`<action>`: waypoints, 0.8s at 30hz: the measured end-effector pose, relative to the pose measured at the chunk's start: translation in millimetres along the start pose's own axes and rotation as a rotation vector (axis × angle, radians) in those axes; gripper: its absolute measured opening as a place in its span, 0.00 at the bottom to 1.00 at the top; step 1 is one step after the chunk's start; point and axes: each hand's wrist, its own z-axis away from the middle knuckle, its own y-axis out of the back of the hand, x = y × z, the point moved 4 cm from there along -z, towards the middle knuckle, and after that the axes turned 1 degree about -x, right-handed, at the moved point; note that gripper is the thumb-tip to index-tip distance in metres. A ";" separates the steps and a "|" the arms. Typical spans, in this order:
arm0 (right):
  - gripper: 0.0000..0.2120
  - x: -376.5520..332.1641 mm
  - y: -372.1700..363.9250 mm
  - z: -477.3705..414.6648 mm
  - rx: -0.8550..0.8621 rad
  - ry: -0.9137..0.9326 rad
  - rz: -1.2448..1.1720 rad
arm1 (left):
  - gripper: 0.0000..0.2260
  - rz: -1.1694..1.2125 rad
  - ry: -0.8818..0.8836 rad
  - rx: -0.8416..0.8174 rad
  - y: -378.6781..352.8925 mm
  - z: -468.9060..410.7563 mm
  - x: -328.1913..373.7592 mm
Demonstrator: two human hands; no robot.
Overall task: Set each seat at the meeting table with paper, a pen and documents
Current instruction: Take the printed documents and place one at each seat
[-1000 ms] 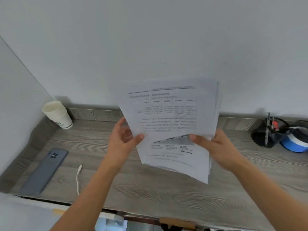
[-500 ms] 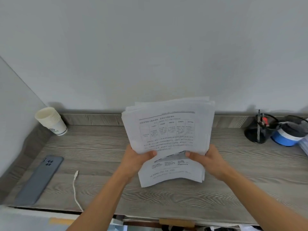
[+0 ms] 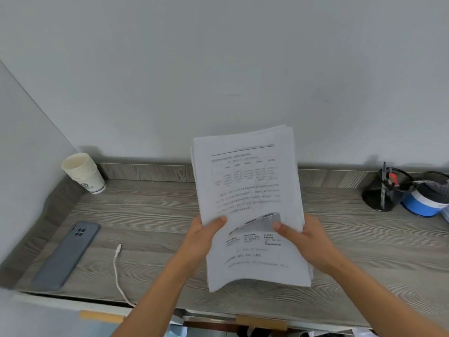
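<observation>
I see two hands, a left hand (image 3: 200,242) and a right hand (image 3: 306,242), and one thick pile of printed papers (image 3: 247,190) with too many sheets to count. On the one wooden desk (image 3: 155,215) there is one stack of paper cups (image 3: 83,171), one gray phone (image 3: 66,255) and one white cable (image 3: 117,271). Far to the right sit one black pen cup (image 3: 384,194) with a few pens in it and one blue and white tub (image 3: 424,203).
</observation>
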 end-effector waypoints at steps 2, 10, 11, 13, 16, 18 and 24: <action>0.09 -11.0 -5.8 8.3 -0.136 -0.024 -0.061 | 0.09 0.049 0.018 0.036 13.1 13.7 1.7; 0.15 -10.5 -38.4 16.6 -0.335 -0.170 -0.176 | 0.11 0.240 0.037 0.349 31.6 88.0 -25.9; 0.14 -9.0 -43.4 16.5 -0.354 -0.174 -0.176 | 0.12 0.246 0.028 0.389 29.9 98.5 -28.4; 0.12 -5.8 -54.0 17.9 -0.423 -0.201 -0.192 | 0.13 0.292 0.018 0.468 24.7 120.7 -34.4; 0.11 3.2 -66.8 21.6 -0.573 -0.267 -0.200 | 0.19 0.504 0.085 0.676 13.9 158.9 -57.1; 0.10 9.1 -76.0 28.6 -0.684 -0.307 -0.203 | 0.22 0.607 0.145 0.835 2.2 190.3 -75.7; 0.14 27.0 -115.1 82.8 -1.027 -0.300 -0.119 | 0.14 0.695 0.094 1.200 -57.8 300.5 -107.2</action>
